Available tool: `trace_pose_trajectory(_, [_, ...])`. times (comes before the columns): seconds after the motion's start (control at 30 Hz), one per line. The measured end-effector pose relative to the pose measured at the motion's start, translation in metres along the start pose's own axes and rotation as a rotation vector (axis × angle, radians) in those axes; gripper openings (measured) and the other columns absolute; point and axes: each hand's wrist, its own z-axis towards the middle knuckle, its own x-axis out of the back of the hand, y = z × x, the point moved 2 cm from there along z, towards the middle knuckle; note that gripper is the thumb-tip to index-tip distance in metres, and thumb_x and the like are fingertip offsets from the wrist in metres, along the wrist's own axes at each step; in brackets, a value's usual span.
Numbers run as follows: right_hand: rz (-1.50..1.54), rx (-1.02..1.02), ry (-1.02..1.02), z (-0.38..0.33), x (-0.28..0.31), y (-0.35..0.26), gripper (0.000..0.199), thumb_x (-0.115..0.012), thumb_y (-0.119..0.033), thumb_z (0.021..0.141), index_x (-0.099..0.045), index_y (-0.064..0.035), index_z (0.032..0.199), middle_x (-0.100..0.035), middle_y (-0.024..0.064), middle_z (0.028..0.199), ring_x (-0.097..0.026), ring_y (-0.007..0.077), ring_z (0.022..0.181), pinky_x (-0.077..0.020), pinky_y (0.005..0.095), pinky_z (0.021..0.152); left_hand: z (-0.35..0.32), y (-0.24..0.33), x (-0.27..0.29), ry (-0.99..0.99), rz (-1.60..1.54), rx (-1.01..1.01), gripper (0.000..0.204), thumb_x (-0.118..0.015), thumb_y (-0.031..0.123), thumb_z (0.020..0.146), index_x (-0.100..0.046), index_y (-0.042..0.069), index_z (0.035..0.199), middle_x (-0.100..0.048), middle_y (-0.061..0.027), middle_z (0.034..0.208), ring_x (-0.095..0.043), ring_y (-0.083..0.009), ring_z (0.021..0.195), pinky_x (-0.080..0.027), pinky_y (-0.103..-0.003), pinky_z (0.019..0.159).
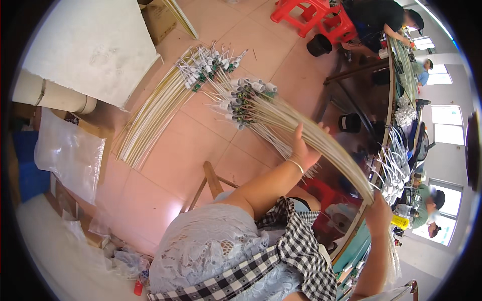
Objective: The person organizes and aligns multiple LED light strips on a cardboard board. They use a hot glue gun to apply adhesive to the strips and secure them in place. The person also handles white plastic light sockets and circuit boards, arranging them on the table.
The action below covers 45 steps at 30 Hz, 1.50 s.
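A thick bundle of long, thin, pale strips (334, 153) is held up in a bend between my two hands. White cylindrical end caps (257, 86), green pieces and thin wires cluster at its far left end. My left hand (305, 153) wraps around the bundle's middle from below, with the thumb up on the near side. At the other end, beside the bench, my right hand (379, 215) grips the strips; its fingers are partly hidden. A second bundle of similar strips (156, 110) lies on the floor to the left, wires and white caps at its far end.
The workbench (390, 95) runs along the right, carrying white-wired parts (394, 173) and a yellow bottle (400, 222). Several people sit along it. Red stools (304, 15) and a black bucket (319, 45) stand far back. Left are a white panel (93, 50) and clear plastic sheeting (70, 155).
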Motion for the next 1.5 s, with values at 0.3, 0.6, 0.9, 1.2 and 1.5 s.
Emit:
trace_pose_trajectory(0.3, [0.027,0.28,0.016,-0.024,0.013,-0.04,0.097,-0.083,-0.018,0.063,-0.037,-0.0144,0.148,-0.056,0.0137,0.129,-0.059,0.0338,0.111,-0.0458,0.0453,0.095,0.0,0.061,0.014,0.102,-0.143,-0.051,0.015,-0.052,0.011,0.095,-0.05,0.009,0.081,-0.049,-0.0017,0.07,-0.048,-0.0153,0.064,-0.046,-0.033,0.069])
trace_pose_trajectory(0.6, [0.451,0.242,-0.196,-0.024,-0.056,-0.003,0.116,-0.087,-0.011,0.055,-0.024,-0.0103,0.152,-0.056,0.0188,0.132,-0.058,0.0405,0.114,-0.0471,0.0461,0.095,-0.023,0.058,0.006,0.197,-0.051,-0.11,0.016,-0.053,0.011,0.093,-0.049,0.008,0.078,-0.05,-0.0003,0.065,-0.051,-0.0132,0.062,-0.046,-0.034,0.067])
trace_pose_trajectory(0.9, [0.373,0.328,-0.017,-0.019,-0.082,-0.059,0.078,-0.075,-0.004,0.064,-0.047,-0.0085,0.136,-0.065,0.0167,0.102,-0.065,0.0375,0.09,-0.0518,0.045,0.08,0.008,0.176,-0.051,0.081,0.358,-0.269,0.007,-0.052,0.01,0.092,-0.048,0.006,0.087,-0.044,-0.002,0.065,-0.047,-0.0169,0.061,-0.047,-0.033,0.063])
trace_pose_trajectory(1.2, [0.273,0.428,-0.105,0.078,-0.032,-0.154,0.05,-0.073,-0.015,0.074,-0.051,-0.0066,0.117,-0.067,0.017,0.1,-0.068,0.0361,0.09,-0.0554,0.0448,0.074,0.044,0.291,-0.073,-0.105,0.688,-0.45,0.061,-0.047,0.054,0.095,-0.049,-0.002,0.118,-0.063,-0.0148,0.099,-0.057,-0.0286,0.096,-0.046,-0.043,0.092])
trace_pose_trajectory(1.5, [0.179,0.463,-0.38,0.16,-0.144,-0.297,0.035,-0.058,-0.023,0.092,-0.05,-0.0066,0.121,-0.067,0.0167,0.114,-0.067,0.0371,0.105,-0.0553,0.0504,0.084,-0.019,0.125,0.136,-0.127,0.423,0.192,0.082,-0.037,0.076,0.088,-0.039,0.017,0.145,-0.048,-0.0091,0.143,-0.043,-0.0259,0.133,-0.033,-0.044,0.11])
